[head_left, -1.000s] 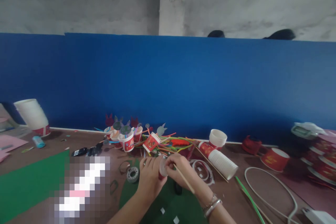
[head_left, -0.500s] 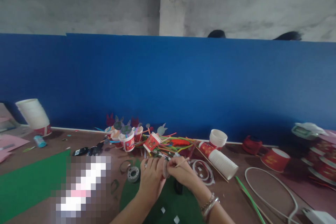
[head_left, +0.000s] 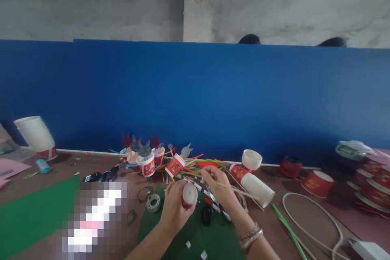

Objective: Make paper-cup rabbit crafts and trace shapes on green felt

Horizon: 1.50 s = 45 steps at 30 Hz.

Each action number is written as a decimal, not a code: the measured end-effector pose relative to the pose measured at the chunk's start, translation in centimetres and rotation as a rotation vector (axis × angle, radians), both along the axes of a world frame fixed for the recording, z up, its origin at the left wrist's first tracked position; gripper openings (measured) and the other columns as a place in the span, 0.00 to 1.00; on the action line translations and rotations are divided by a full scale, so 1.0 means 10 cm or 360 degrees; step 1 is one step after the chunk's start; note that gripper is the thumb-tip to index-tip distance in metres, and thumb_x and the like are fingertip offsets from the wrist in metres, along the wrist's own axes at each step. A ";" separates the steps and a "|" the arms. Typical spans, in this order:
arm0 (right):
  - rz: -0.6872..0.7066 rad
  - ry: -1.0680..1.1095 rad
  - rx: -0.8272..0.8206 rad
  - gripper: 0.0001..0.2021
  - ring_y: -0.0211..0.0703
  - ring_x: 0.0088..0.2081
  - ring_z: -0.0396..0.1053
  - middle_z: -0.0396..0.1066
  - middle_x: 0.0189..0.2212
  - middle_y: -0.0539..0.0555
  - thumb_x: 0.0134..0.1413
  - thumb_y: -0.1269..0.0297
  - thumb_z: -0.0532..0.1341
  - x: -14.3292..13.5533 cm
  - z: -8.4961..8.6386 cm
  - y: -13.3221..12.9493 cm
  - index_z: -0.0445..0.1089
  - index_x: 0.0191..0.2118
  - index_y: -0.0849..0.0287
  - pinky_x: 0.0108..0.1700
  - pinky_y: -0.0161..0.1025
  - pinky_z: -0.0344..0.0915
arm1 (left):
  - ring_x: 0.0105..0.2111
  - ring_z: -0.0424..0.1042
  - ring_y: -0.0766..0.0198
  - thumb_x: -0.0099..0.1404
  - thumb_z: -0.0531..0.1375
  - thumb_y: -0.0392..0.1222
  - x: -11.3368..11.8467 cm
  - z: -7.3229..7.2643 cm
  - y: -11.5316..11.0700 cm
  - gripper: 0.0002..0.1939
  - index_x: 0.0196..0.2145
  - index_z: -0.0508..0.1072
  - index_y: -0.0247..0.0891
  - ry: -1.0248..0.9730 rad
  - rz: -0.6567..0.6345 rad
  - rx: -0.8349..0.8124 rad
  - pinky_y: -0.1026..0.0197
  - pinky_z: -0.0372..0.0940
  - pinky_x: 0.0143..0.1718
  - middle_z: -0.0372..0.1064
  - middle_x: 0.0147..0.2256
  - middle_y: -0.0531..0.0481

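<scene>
Gripping a small red cup (head_left: 189, 195) bottom-up, our left hand (head_left: 176, 205) is wrapping its fingers around the cup's side, just above the green felt sheet (head_left: 210, 237) on the bench (head_left: 274, 227). Our right hand (head_left: 217, 183) is pinching a thin wooden stick (head_left: 243, 192) just right of the cup, apart from it. Beyond the cup, we are seeing a pile of coloured sticks (head_left: 198, 164) and decorated cups (head_left: 146, 162).
</scene>
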State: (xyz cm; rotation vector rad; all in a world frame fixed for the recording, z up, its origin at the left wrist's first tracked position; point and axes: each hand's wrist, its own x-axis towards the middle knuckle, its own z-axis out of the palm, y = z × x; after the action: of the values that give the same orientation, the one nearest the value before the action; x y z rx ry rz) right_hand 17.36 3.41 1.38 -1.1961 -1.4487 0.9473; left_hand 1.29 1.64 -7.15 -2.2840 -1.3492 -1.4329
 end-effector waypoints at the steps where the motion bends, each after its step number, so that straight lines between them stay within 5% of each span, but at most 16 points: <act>1: 0.0048 0.0102 -0.0005 0.16 0.33 0.17 0.56 0.63 0.15 0.46 0.52 0.51 0.57 -0.03 0.01 -0.02 0.66 0.26 0.60 0.20 0.31 0.52 | 0.43 0.69 0.53 0.52 0.61 0.36 -0.01 0.00 0.00 0.25 0.48 0.61 0.38 -0.0027 -0.0019 -0.0002 0.50 0.61 0.47 0.70 0.42 0.44; 5: 0.0258 0.0347 -0.0091 0.23 0.31 0.11 0.53 0.60 0.11 0.45 0.55 0.43 0.50 -0.15 0.01 -0.11 0.63 0.25 0.59 0.15 0.30 0.48 | 0.42 0.70 0.54 0.52 0.62 0.37 -0.02 0.00 -0.01 0.27 0.50 0.60 0.38 -0.0126 -0.0057 -0.0031 0.51 0.64 0.45 0.70 0.41 0.44; 13: 0.0338 0.0255 -0.0071 0.23 0.28 0.10 0.50 0.61 0.12 0.43 0.55 0.42 0.49 -0.28 -0.14 -0.11 0.61 0.28 0.59 0.12 0.27 0.44 | 0.41 0.71 0.53 0.48 0.59 0.34 0.01 0.00 -0.02 0.28 0.48 0.60 0.38 -0.0122 -0.0128 -0.0013 0.50 0.66 0.44 0.70 0.40 0.43; 22: 0.0332 -0.0006 -0.0167 0.16 0.31 0.10 0.54 0.60 0.10 0.42 0.57 0.49 0.49 -0.33 -0.26 -0.09 0.60 0.27 0.56 0.12 0.28 0.48 | 0.39 0.72 0.53 0.46 0.59 0.32 -0.02 0.04 -0.04 0.26 0.46 0.63 0.37 -0.0180 -0.0301 -0.0563 0.54 0.68 0.39 0.71 0.39 0.42; 33: 0.0077 0.0404 -0.0153 0.20 0.27 0.09 0.48 0.57 0.09 0.41 0.53 0.44 0.52 -0.23 -0.09 -0.11 0.60 0.26 0.58 0.11 0.26 0.43 | 0.41 0.71 0.55 0.48 0.59 0.33 0.00 -0.05 -0.01 0.26 0.47 0.62 0.37 -0.0216 -0.0284 -0.0435 0.54 0.68 0.42 0.70 0.41 0.43; 45: 0.0221 0.0274 -0.0282 0.21 0.28 0.08 0.50 0.59 0.09 0.42 0.52 0.42 0.51 -0.29 -0.17 -0.09 0.60 0.28 0.58 0.09 0.25 0.41 | 0.40 0.71 0.54 0.45 0.58 0.31 0.02 0.01 -0.05 0.27 0.46 0.62 0.38 -0.0205 -0.0338 -0.0548 0.54 0.67 0.40 0.71 0.40 0.43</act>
State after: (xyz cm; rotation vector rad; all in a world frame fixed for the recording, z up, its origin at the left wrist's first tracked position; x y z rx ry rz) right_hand 14.48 2.52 -0.31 -1.1204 -1.3445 1.2653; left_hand 1.46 1.18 -7.04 -2.6618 -1.5343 -1.5357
